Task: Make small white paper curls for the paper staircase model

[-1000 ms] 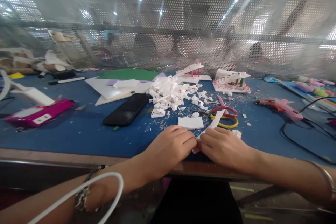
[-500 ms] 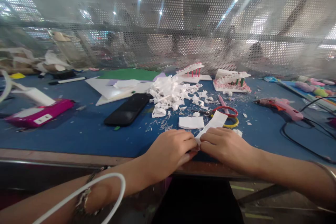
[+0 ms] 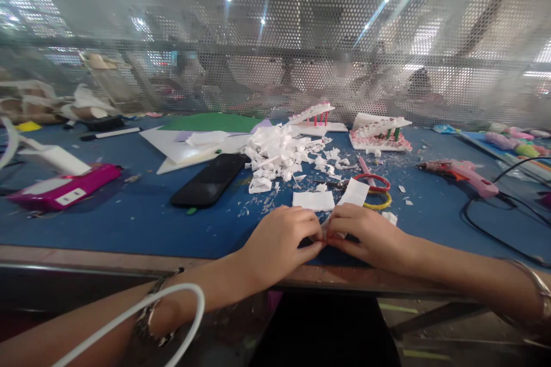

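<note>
At the front edge of the blue table, my left hand (image 3: 284,243) and my right hand (image 3: 365,235) meet with fingertips pinched on a strip of white paper (image 3: 354,192). The strip's free end slants up and to the right past my right fingers; its lower end is mostly hidden by my hands. Just beyond lies a short white paper piece (image 3: 313,200), flat on the table. Scissors with red and yellow handles (image 3: 379,202) rest behind the strip, partly covered by it. A heap of torn white paper scraps (image 3: 275,149) sits farther back.
A black phone (image 3: 209,180) lies left of the scraps, a magenta device (image 3: 64,188) at far left. Two small models, one with pink posts (image 3: 317,119) and one with green (image 3: 381,133), stand behind. A pink glue gun (image 3: 467,176) and its black cable (image 3: 467,215) are right.
The paper strip has been drawn down toward me, so less of it shows above my right hand. My fingers have bent more and my fingertips pinch closer together.
</note>
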A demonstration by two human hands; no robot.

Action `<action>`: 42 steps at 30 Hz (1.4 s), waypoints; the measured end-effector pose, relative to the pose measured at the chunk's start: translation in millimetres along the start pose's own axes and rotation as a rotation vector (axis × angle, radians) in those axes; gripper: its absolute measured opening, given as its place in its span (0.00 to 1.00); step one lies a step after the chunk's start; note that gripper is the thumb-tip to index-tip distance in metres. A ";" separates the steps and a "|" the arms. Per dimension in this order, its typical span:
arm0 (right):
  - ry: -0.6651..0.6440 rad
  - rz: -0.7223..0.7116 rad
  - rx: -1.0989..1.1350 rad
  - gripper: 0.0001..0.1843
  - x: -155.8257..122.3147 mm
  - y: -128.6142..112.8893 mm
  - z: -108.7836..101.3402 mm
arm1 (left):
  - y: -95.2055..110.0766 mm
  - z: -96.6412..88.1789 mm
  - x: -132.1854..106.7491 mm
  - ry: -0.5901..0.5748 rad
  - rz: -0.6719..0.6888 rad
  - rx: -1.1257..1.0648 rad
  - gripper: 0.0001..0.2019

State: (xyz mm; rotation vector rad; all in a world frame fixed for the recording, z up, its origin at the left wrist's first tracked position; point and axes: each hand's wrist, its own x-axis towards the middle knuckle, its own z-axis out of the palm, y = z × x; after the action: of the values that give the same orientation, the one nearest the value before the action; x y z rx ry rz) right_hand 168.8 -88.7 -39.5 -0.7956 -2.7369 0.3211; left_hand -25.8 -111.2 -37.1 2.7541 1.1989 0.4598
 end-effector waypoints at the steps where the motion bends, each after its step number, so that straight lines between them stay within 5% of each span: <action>1: -0.001 0.015 0.005 0.12 1.0 0.1 0.2 | -0.6 0.8 0.9 -0.006 -0.014 -0.022 0.06; 18: 0.009 0.167 -0.103 0.05 8.4 -2.7 5.4 | 2.6 0.4 7.8 -0.074 -0.079 0.015 0.04; 34: 0.058 0.057 -0.182 0.06 3.0 0.0 5.8 | 0.6 -2.4 8.4 -0.087 -0.073 -0.049 0.04; 42: -0.131 0.045 -0.219 0.08 4.2 -11.8 -12.2 | 0.2 -8.3 6.4 -0.126 -0.108 -0.116 0.10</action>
State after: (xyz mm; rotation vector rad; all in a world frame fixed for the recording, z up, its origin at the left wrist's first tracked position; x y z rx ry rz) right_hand 163.4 -94.5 -23.9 -0.9235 -2.9161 0.0857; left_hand -24.2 -106.9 -27.7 2.5641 1.2418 0.3281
